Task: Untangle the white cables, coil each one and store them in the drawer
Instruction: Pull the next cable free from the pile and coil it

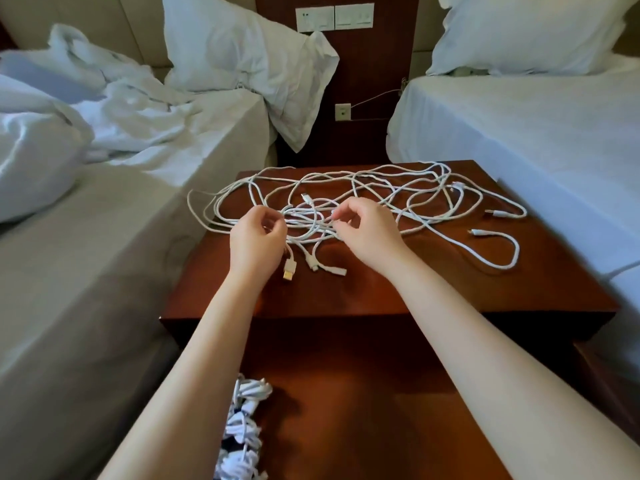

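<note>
A tangle of white cables (363, 188) sprawls over the top of a dark wooden nightstand (450, 292). My left hand (256, 237) pinches a strand at the tangle's front left, fingers curled. My right hand (367, 230) pinches another strand near the middle. Loose plug ends (289, 270) lie just in front of my hands. Below, the pulled-out drawer (363, 410) holds several coiled white cables (242, 431) along its left side, partly hidden by my left forearm.
A bed with rumpled white bedding (69, 140) stands close on the left, a made bed (536, 133) close on the right. Pillows lean at the back. A wooden wall panel with switches (334, 17) rises behind the nightstand.
</note>
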The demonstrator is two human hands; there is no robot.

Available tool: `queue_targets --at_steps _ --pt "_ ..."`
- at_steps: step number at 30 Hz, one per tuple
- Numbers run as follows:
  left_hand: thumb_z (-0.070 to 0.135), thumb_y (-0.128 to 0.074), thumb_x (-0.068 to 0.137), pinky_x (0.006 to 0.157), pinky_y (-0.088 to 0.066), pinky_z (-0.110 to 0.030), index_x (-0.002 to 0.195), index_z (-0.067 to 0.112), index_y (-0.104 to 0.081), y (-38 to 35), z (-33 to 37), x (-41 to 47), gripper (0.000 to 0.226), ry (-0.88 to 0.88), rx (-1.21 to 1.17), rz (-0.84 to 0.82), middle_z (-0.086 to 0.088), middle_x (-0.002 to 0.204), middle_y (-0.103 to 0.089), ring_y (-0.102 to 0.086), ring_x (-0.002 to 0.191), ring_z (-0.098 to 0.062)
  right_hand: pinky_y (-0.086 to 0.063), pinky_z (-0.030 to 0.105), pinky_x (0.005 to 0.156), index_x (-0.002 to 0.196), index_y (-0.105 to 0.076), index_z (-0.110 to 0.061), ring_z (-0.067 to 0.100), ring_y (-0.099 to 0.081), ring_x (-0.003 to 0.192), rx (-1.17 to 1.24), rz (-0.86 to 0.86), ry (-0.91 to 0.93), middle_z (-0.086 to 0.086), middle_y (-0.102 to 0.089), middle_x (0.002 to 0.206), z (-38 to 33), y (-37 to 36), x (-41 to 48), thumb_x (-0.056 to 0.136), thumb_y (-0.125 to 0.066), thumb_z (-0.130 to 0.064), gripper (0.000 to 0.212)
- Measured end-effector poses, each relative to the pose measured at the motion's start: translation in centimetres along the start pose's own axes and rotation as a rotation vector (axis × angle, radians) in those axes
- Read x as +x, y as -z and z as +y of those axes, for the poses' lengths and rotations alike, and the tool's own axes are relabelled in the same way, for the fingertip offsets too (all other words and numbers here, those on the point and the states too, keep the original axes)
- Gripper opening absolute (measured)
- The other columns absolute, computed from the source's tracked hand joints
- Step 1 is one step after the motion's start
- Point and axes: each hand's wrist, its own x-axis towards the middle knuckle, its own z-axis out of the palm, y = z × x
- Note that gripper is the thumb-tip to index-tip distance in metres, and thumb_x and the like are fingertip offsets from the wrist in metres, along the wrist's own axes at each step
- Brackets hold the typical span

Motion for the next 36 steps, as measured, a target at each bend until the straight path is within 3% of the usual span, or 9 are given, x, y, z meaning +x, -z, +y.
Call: queue_targets --at_steps 4,7,9,12,16,24,28,31,36 --pt "0.016 -0.057 0.091 0.08 -0.038 -0.022 0.116 0.014 -0.061 -0.7 -1.5 1.2 0.026 -0.078 0.089 0.014 -0.002 0.119 -0.052 -0.052 0.095 -0.01 -0.042 0.023 0.09 0.121 -0.061 -0.014 0.016 -0.049 0.113 -0.109 0.057 0.084 0.001 -0.054 0.12 0.7 -2.1 1.3 0.09 -0.061 -0.012 0.032" --pt "0.018 -0.058 0.09 0.091 -0.043 -0.032 0.124 0.014 -0.059 -1.2 -2.3 1.7 0.034 -0.085 0.159 -0.039 -0.005 0.122 -0.055 -0.052 0.106 -0.017 -0.031 0.023 0.103 0.138 -0.049 -0.014 0.017 -0.039 0.131 -0.169 -0.019 0.106 0.001 -0.048 0.14 0.7 -2.8 1.8 0.095 -0.055 -0.018 0.044" --pt "0.017 -0.058 0.09 0.095 -0.045 -0.04 0.12 0.014 -0.062 -1.3 -2.5 1.6 0.03 -0.107 0.184 -0.048 -0.006 0.117 -0.06 -0.053 0.11 -0.024 -0.035 0.028 0.101 0.13 -0.056 -0.013 0.019 -0.042 0.126 -0.243 -0.054 0.12 0.0 -0.057 0.13 0.9 -3.3 1.9 0.097 -0.053 -0.024 0.035" --pt "0.015 -0.06 0.089 0.087 -0.046 -0.033 0.11 0.012 -0.066 -1.2 -2.4 1.3 0.023 -0.146 0.203 -0.036 -0.004 0.11 -0.06 -0.054 0.107 -0.022 -0.041 0.028 0.079 0.098 -0.065 -0.011 0.018 -0.047 0.102 -0.276 0.029 0.149 -0.003 -0.06 0.096 1.2 -3.7 1.5 0.093 -0.058 -0.036 0.026" --pt "0.008 -0.061 0.085 0.081 -0.043 -0.03 0.086 0.016 -0.064 -1.1 -2.1 0.8 0.008 -0.169 0.234 -0.049 0.002 0.098 -0.053 -0.052 0.103 -0.023 -0.031 0.023 0.06 0.077 -0.053 -0.015 0.017 -0.045 0.088 -0.261 0.173 0.14 -0.006 -0.048 0.083 1.1 -3.4 1.5 0.094 -0.056 -0.029 0.022" --pt "0.008 -0.058 0.086 0.079 -0.032 -0.025 0.09 0.013 -0.064 -0.9 -1.9 0.3 0.008 -0.173 0.246 -0.053 0.003 0.095 -0.052 -0.048 0.103 -0.022 -0.034 0.016 0.061 0.098 -0.073 -0.009 0.01 -0.043 0.093 -0.16 0.429 0.096 -0.001 -0.056 0.092 1.2 -3.0 1.5 0.095 -0.058 -0.025 0.022" --pt "0.013 -0.061 0.088 0.085 -0.028 -0.022 0.099 0.01 -0.066 -0.8 -1.8 -0.6 0.013 -0.212 0.211 0.034 -0.003 0.107 -0.058 -0.046 0.11 -0.023 -0.039 0.012 0.056 0.09 -0.071 -0.007 0.011 -0.053 0.068 0.005 0.37 0.074 0.001 -0.06 0.079 0.1 -2.1 0.9 0.096 -0.058 -0.021 0.02" --pt "0.018 -0.061 0.089 0.084 -0.028 -0.022 0.091 0.01 -0.068 -0.6 -1.4 -1.5 0.01 -0.249 0.153 0.068 -0.003 0.095 -0.06 -0.049 0.103 -0.024 -0.044 0.011 0.054 0.085 -0.068 -0.007 0.007 -0.059 0.06 0.252 0.294 -0.034 -0.001 -0.062 0.066 -1.6 -0.9 -0.7 0.097 -0.056 -0.022 0.023" --pt "0.03 -0.046 0.099 0.072 -0.037 -0.028 0.084 0.001 -0.065 0.3 2.7 -3.0 0.038 -0.114 -0.212 -0.137 -0.019 0.085 -0.06 -0.052 0.083 -0.017 -0.051 0.019 0.061 0.092 -0.063 -0.02 0.005 -0.06 0.062 0.651 0.265 -0.197 -0.005 -0.063 0.068 -3.5 0.5 -3.2 0.096 -0.058 -0.022 0.006"
